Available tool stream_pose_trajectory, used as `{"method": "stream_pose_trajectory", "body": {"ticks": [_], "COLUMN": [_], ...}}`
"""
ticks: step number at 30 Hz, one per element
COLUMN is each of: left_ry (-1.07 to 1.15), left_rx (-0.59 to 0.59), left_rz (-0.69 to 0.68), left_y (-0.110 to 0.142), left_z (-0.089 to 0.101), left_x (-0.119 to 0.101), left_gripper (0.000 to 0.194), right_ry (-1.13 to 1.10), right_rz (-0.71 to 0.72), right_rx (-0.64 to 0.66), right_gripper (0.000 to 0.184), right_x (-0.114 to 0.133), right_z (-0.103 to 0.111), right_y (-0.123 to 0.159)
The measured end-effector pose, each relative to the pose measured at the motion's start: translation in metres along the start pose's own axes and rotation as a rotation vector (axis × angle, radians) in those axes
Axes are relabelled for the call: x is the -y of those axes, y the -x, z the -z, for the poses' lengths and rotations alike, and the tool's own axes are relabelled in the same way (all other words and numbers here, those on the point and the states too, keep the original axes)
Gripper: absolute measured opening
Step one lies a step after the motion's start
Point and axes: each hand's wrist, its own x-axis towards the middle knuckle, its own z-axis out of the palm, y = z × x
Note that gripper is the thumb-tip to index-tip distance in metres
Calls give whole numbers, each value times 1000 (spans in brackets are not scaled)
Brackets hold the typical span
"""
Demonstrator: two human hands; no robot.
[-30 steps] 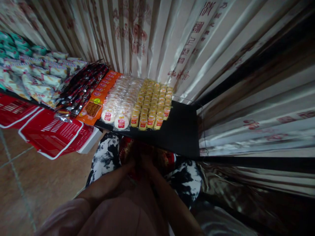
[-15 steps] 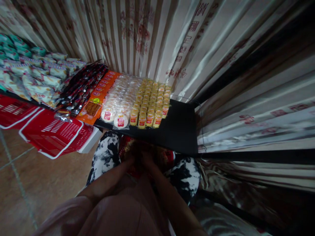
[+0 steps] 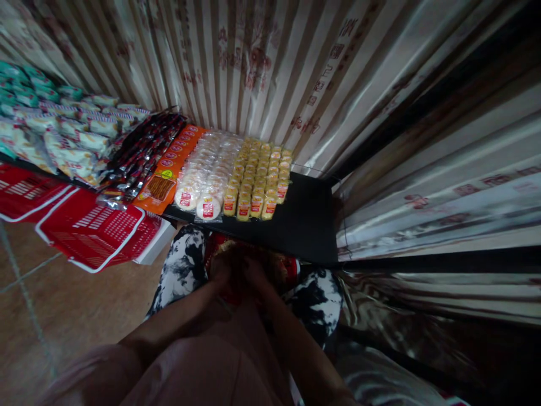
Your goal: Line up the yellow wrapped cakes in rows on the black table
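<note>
My left hand (image 3: 221,267) and my right hand (image 3: 253,269) are close together over a dark red bag or package (image 3: 291,269) between my knees, below the shelf's front edge. Deep shadow hides the fingers of both hands, so what they hold, if anything, does not show. On the black shelf (image 3: 308,220) just beyond stand rows of small yellow-wrapped snack packs (image 3: 256,194). Left of these lie round white crackers (image 3: 208,206) in clear wrappers, then an orange snack packet (image 3: 157,187).
Dark shiny packets (image 3: 135,155), white snack bags (image 3: 76,144) and green packets (image 3: 21,84) continue along the shelf to the left. Red baskets (image 3: 91,231) with white handles stand under it, by a white box (image 3: 154,242). A patterned curtain (image 3: 253,62) hangs behind.
Both hands have shifted slightly within the shadow over the red package, the left one a little toward the left. The view has turned slightly; the goods on the shelf stay as they were.
</note>
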Motion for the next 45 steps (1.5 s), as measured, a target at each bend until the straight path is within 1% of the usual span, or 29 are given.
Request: {"method": "stream_pose_trajectory", "body": {"ticks": [2, 4, 6, 8, 9, 10, 13, 14, 16, 19, 21, 23, 25, 27, 29, 31, 33, 34, 37, 39, 42, 45], "left_ry": [-55, -72, -21, 84, 151, 232, 507, 590, 710, 784, 768, 734, 693, 645, 585, 515, 454, 433, 405, 398, 394, 370], "left_rx": [-65, -110, -118, -96, -80, -56, 89, 146, 211, 222, 253, 299, 323, 315, 303, 293, 285, 279, 274, 259, 238, 233], "left_rz": [-40, -138, -250, -312, -306, -271, -93, -45, 1, 9, -18, -55, -87, -110, -136, -162, -214, -253, -369, -423, -494, -537], "left_y": [11, 23, 34, 42, 45, 48, 55, 57, 61, 66, 68, 70, 71, 71, 71, 70, 68, 67, 64, 63, 62, 61], "left_z": [11, 22, 34, 46, 51, 57, 67, 69, 70, 67, 66, 66, 66, 65, 61, 53, 44, 39, 24, 15, 4, -6], "left_x": [-11, -22, -32, -41, -46, -51, -66, -73, -86, -107, -120, -132, -141, -149, -155, -158, -160, -160, -160, -160, -162, -170], "left_gripper": [25, 29, 28, 25, 24, 22, 22, 24, 26, 26, 25, 24, 27, 32, 37, 41, 41, 41, 42, 44, 44, 41], "right_ry": [-33, -101, -188, -259, -290, -321, -426, -446, -465, -486, -511, -591, -720, -832, -836, -768, -709, -714, -799, -867, -960, -1020], "right_rz": [19, 64, 155, 265, 310, 337, 344, 333, 300, 242, 238, 237, 214, 158, 126, 143, 190, 196, 152, 131, 153, 168], "right_rx": [-8, -29, -52, -71, -73, -72, -26, -38, -128, -283, -331, -355, -385, -432, -500, -546, -564, -563, -526, -495, -494, -516], "right_gripper": [39, 42, 43, 43, 43, 44, 55, 57, 56, 46, 39, 34, 34, 38, 41, 41, 39, 39, 46, 49, 44, 43], "right_x": [6, 14, 23, 32, 36, 39, 48, 50, 53, 55, 54, 51, 44, 36, 28, 23, 23, 25, 33, 36, 34, 26], "right_z": [5, 11, 20, 33, 40, 48, 67, 72, 78, 84, 88, 93, 97, 100, 103, 106, 109, 110, 112, 114, 119, 128], "right_y": [3, 7, 15, 26, 32, 39, 57, 62, 69, 75, 75, 73, 70, 65, 62, 59, 58, 57, 55, 54, 53, 48]}}
